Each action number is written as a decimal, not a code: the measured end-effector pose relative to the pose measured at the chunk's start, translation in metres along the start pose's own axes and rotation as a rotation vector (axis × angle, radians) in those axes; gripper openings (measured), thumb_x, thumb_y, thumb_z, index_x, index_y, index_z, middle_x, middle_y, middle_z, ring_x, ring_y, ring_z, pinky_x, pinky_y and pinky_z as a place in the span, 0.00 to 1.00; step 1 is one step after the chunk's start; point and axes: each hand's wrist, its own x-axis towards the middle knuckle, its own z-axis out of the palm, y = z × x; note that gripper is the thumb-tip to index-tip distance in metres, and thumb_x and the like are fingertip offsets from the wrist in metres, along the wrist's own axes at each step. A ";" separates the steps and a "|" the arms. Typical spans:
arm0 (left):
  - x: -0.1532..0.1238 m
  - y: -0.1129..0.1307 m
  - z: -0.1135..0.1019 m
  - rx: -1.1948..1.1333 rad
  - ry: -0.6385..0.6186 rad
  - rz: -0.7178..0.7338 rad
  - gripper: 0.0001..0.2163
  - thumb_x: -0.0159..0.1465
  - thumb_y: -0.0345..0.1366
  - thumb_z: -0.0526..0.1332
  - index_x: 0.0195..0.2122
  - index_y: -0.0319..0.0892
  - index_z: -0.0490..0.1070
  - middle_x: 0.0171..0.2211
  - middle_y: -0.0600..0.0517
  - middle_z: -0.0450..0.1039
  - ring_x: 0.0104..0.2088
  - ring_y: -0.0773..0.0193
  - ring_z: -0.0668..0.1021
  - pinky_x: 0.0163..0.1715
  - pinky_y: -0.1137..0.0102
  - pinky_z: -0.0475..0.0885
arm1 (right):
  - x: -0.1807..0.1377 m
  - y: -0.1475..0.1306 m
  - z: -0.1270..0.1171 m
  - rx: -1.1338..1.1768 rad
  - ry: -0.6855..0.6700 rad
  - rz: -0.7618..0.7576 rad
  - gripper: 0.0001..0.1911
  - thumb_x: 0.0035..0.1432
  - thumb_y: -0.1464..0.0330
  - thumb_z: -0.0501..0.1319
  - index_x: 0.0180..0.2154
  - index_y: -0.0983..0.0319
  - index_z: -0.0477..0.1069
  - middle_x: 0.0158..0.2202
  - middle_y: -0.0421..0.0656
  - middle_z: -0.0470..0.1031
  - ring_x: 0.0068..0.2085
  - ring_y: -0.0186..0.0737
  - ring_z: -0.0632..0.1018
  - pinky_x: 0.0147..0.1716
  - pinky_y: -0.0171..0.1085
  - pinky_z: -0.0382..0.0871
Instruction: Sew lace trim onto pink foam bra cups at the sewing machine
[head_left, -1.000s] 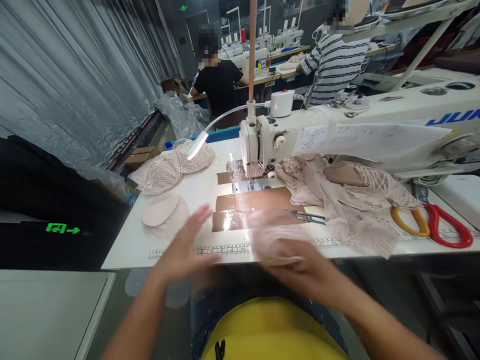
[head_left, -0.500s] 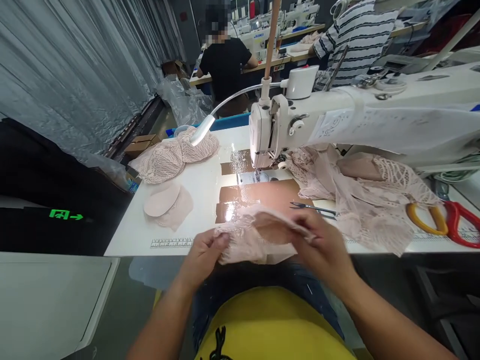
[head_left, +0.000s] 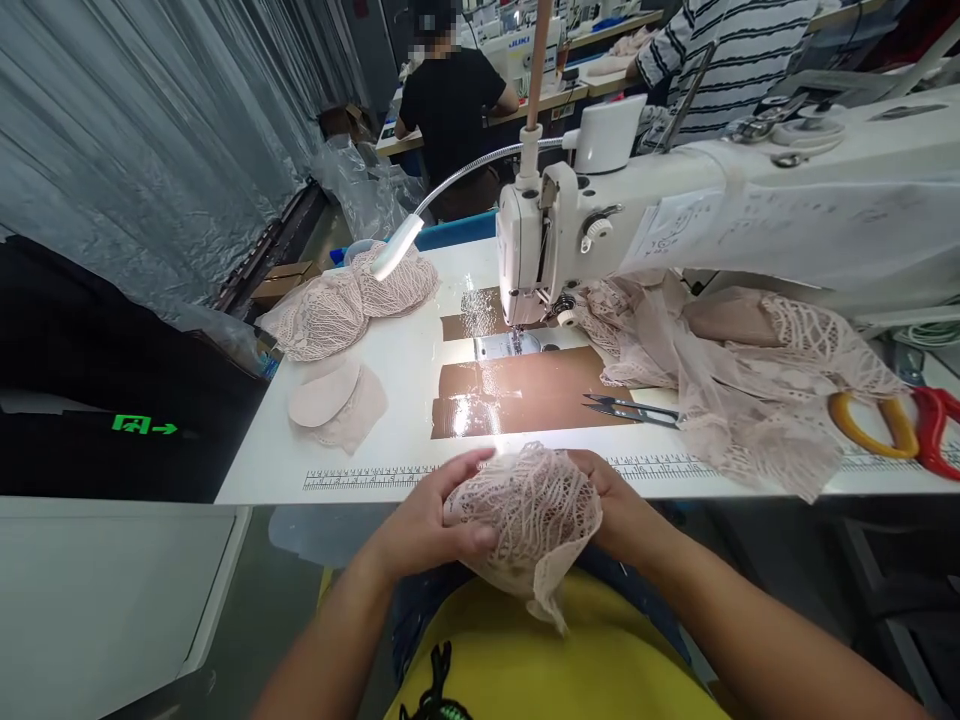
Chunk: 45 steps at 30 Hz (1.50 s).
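Observation:
A pale pink lace bra cup (head_left: pixel 529 510) is held between both hands at the table's front edge, its rounded lace side facing up. My left hand (head_left: pixel 442 520) grips its left side, the thumb lying over the lace. On the other side, my right hand (head_left: pixel 611 500) holds the cup's edge, with most of its fingers hidden behind the fabric. A loose flap of mesh hangs from the cup over my yellow top. Beyond the hands stands a white sewing machine (head_left: pixel 525 250), its needle area lit and with no fabric of mine under it.
Thread snips (head_left: pixel 634 408) lie right of the brown tape (head_left: pixel 517 390). Lace fabric (head_left: pixel 720 360) is heaped beside the machine, near red and yellow-handled scissors (head_left: pixel 874 425). Lace cups (head_left: pixel 337 310) and a smooth pad (head_left: pixel 326 395) lie at left. Two people sit beyond.
The lace piece has been turned and drawn down toward my body, so its domed lace side now faces up. Both hands have come closer together around it.

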 end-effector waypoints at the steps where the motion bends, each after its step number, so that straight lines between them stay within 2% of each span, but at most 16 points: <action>1: 0.000 -0.002 0.002 -0.037 -0.057 -0.056 0.28 0.53 0.37 0.68 0.56 0.41 0.66 0.44 0.46 0.72 0.44 0.56 0.73 0.43 0.67 0.69 | 0.000 0.001 -0.001 0.002 0.051 -0.037 0.09 0.46 0.64 0.69 0.26 0.62 0.75 0.27 0.41 0.73 0.29 0.36 0.71 0.30 0.34 0.67; 3: -0.001 -0.005 0.007 -0.091 -0.049 -0.078 0.18 0.53 0.33 0.66 0.46 0.37 0.73 0.35 0.49 0.73 0.36 0.61 0.74 0.38 0.69 0.70 | 0.001 0.002 -0.004 0.004 0.170 -0.098 0.10 0.44 0.64 0.70 0.25 0.62 0.73 0.25 0.39 0.71 0.27 0.35 0.70 0.28 0.33 0.67; 5: -0.001 -0.008 0.010 -0.118 0.063 -0.058 0.10 0.52 0.28 0.63 0.37 0.36 0.75 0.30 0.52 0.73 0.30 0.66 0.73 0.34 0.71 0.70 | 0.002 0.004 -0.007 0.028 0.280 -0.129 0.12 0.42 0.65 0.72 0.26 0.61 0.71 0.24 0.37 0.69 0.26 0.33 0.68 0.26 0.32 0.65; 9: -0.002 -0.013 0.012 -0.255 0.217 -0.060 0.05 0.49 0.24 0.62 0.27 0.37 0.73 0.22 0.55 0.72 0.22 0.70 0.72 0.24 0.76 0.69 | 0.006 0.007 -0.008 0.132 0.419 -0.186 0.20 0.40 0.66 0.73 0.26 0.59 0.62 0.22 0.33 0.63 0.22 0.29 0.62 0.21 0.28 0.59; 14: 0.001 -0.020 0.025 -0.508 0.177 -0.066 0.17 0.53 0.36 0.66 0.44 0.42 0.73 0.33 0.51 0.76 0.26 0.65 0.77 0.24 0.73 0.74 | 0.015 0.010 -0.006 0.084 0.560 -0.352 0.23 0.40 0.67 0.73 0.23 0.60 0.57 0.21 0.32 0.56 0.22 0.28 0.57 0.20 0.28 0.54; 16: 0.002 -0.021 0.031 -0.411 0.171 -0.033 0.15 0.56 0.38 0.65 0.44 0.41 0.73 0.32 0.50 0.76 0.27 0.65 0.77 0.25 0.73 0.74 | 0.017 0.011 -0.007 0.023 0.573 -0.340 0.18 0.42 0.65 0.73 0.27 0.59 0.63 0.22 0.33 0.60 0.23 0.29 0.60 0.21 0.29 0.57; 19: 0.003 -0.017 0.033 -0.122 0.292 0.124 0.09 0.59 0.36 0.64 0.38 0.38 0.76 0.28 0.50 0.75 0.29 0.65 0.76 0.33 0.71 0.74 | 0.020 0.011 -0.011 -0.050 0.518 -0.275 0.13 0.50 0.60 0.67 0.29 0.60 0.68 0.22 0.35 0.63 0.23 0.30 0.62 0.23 0.30 0.60; 23: 0.000 -0.006 0.025 0.247 0.387 0.260 0.13 0.61 0.34 0.62 0.47 0.42 0.74 0.42 0.47 0.76 0.46 0.55 0.76 0.50 0.64 0.70 | 0.020 0.006 -0.019 0.012 0.391 -0.199 0.26 0.58 0.48 0.53 0.24 0.62 0.70 0.19 0.38 0.62 0.22 0.33 0.63 0.22 0.33 0.61; 27: -0.003 -0.002 0.021 0.444 0.382 0.297 0.13 0.60 0.32 0.62 0.47 0.43 0.74 0.46 0.46 0.75 0.48 0.52 0.74 0.51 0.62 0.68 | 0.019 -0.001 -0.021 -0.070 0.293 -0.104 0.16 0.53 0.54 0.63 0.30 0.62 0.74 0.25 0.40 0.70 0.28 0.36 0.70 0.31 0.35 0.67; 29: -0.002 -0.003 0.020 0.332 0.451 0.284 0.13 0.59 0.33 0.63 0.46 0.43 0.74 0.45 0.47 0.75 0.47 0.53 0.74 0.50 0.63 0.68 | 0.018 -0.002 -0.022 -0.053 0.295 -0.109 0.12 0.50 0.59 0.66 0.29 0.62 0.74 0.26 0.41 0.72 0.30 0.38 0.72 0.34 0.37 0.68; 31: 0.002 -0.004 0.023 0.032 0.475 0.234 0.16 0.58 0.34 0.63 0.48 0.44 0.71 0.46 0.49 0.74 0.47 0.55 0.74 0.48 0.64 0.70 | 0.018 -0.002 -0.021 0.038 0.324 -0.157 0.12 0.48 0.59 0.66 0.27 0.62 0.74 0.26 0.41 0.73 0.30 0.39 0.73 0.34 0.38 0.68; 34: 0.009 -0.004 0.032 -0.429 0.336 0.106 0.23 0.57 0.35 0.63 0.54 0.43 0.65 0.49 0.47 0.72 0.48 0.55 0.74 0.47 0.65 0.70 | 0.018 0.001 -0.017 0.109 0.315 -0.194 0.11 0.49 0.59 0.67 0.29 0.60 0.76 0.27 0.41 0.75 0.30 0.40 0.74 0.36 0.40 0.69; 36: 0.014 -0.004 0.041 -0.575 0.259 0.019 0.25 0.55 0.35 0.64 0.55 0.42 0.65 0.48 0.46 0.73 0.47 0.56 0.75 0.46 0.64 0.70 | 0.018 0.004 -0.012 0.049 0.252 -0.198 0.10 0.50 0.60 0.67 0.29 0.60 0.78 0.29 0.42 0.77 0.33 0.41 0.75 0.37 0.40 0.69; 38: 0.019 -0.005 0.050 -0.640 0.280 -0.047 0.26 0.51 0.31 0.66 0.53 0.42 0.67 0.43 0.48 0.75 0.42 0.59 0.77 0.43 0.67 0.71 | 0.018 0.006 -0.007 -0.007 0.207 -0.182 0.08 0.50 0.62 0.68 0.27 0.61 0.78 0.30 0.42 0.77 0.34 0.41 0.75 0.37 0.39 0.69; 41: 0.023 -0.007 0.057 -0.663 0.347 -0.104 0.25 0.44 0.24 0.68 0.46 0.43 0.72 0.37 0.52 0.76 0.36 0.63 0.77 0.36 0.71 0.71 | 0.018 0.005 -0.002 0.109 0.239 -0.130 0.10 0.46 0.61 0.70 0.27 0.60 0.78 0.29 0.42 0.78 0.31 0.40 0.76 0.34 0.39 0.70; 45: 0.014 -0.016 0.047 -0.488 0.225 -0.054 0.04 0.50 0.30 0.68 0.25 0.38 0.74 0.23 0.52 0.73 0.26 0.67 0.73 0.29 0.72 0.68 | 0.015 -0.010 -0.010 0.220 0.383 -0.178 0.14 0.45 0.56 0.69 0.30 0.59 0.77 0.28 0.43 0.78 0.31 0.42 0.77 0.36 0.43 0.72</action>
